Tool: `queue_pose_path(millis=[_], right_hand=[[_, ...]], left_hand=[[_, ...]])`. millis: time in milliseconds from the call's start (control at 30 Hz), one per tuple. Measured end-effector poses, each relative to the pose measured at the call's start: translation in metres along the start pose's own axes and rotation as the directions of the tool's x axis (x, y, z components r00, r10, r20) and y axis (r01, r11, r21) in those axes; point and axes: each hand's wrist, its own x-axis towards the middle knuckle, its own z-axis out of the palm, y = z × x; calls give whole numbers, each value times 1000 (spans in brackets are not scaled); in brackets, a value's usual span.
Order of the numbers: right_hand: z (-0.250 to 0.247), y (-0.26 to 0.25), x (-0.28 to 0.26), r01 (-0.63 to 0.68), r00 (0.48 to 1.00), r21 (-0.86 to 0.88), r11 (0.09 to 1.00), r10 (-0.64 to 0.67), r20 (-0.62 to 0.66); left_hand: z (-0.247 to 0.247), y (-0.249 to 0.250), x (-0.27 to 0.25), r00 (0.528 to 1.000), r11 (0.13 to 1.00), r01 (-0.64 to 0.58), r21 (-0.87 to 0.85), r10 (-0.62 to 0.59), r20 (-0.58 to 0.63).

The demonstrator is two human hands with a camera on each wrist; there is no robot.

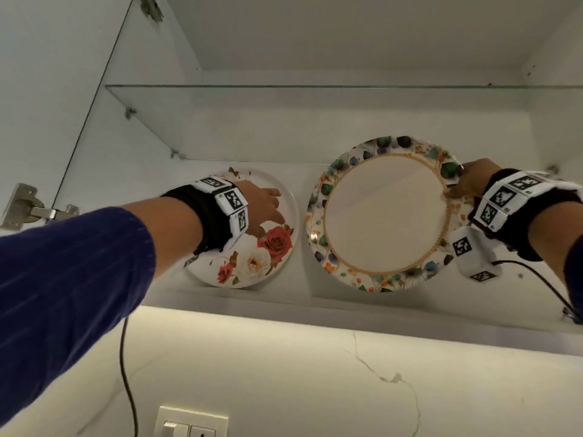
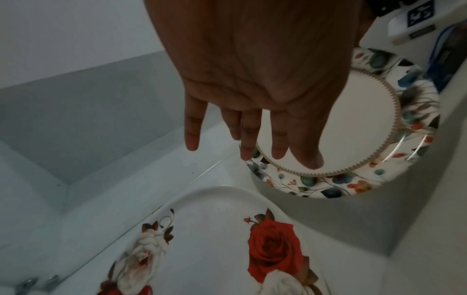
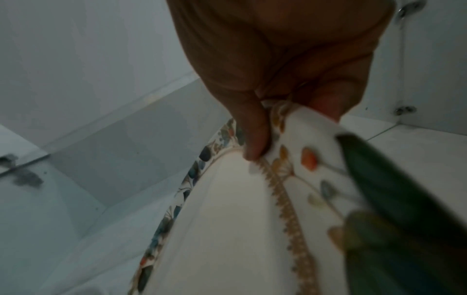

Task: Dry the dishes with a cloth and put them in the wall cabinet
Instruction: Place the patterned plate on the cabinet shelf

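A white plate with red and white roses (image 1: 249, 247) (image 2: 222, 245) lies flat on the bottom shelf of the open wall cabinet (image 1: 252, 298). My left hand (image 1: 268, 209) (image 2: 252, 129) hovers over it, fingers straight and spread, holding nothing. To its right a larger plate with a leaf-and-berry rim and gold ring (image 1: 385, 216) (image 2: 353, 127) (image 3: 240, 219) is tilted above the shelf. My right hand (image 1: 467, 184) (image 3: 278, 127) pinches its right rim, thumb on top and fingers underneath. No cloth shows.
A glass shelf (image 1: 315, 89) spans the cabinet above the plates. The cabinet door (image 1: 56, 105) stands open at the left on its hinge (image 1: 28, 209). Below the cabinet are a lit marble wall (image 1: 315, 373) and a switch plate (image 1: 192, 422).
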Motion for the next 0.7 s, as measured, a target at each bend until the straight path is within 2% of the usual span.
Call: queue_pose_path(millis=[200,400,567,700], right_hand=[[30,10,37,71,997,30,997,-71,-28],[53,32,56,68,997,80,994,-64,-51],[85,41,59,70,997,53,996,-69,-19],[93,42,58,76,997,31,997,-75,-32]], left_hand=[[8,7,53,998,999,49,-15,-48,41],[30,28,98,989,987,104,-119,-90,120],[36,41,112,988,984,82,-161,-59,143],[46,50,123,980,993,57,-100,-36,197]])
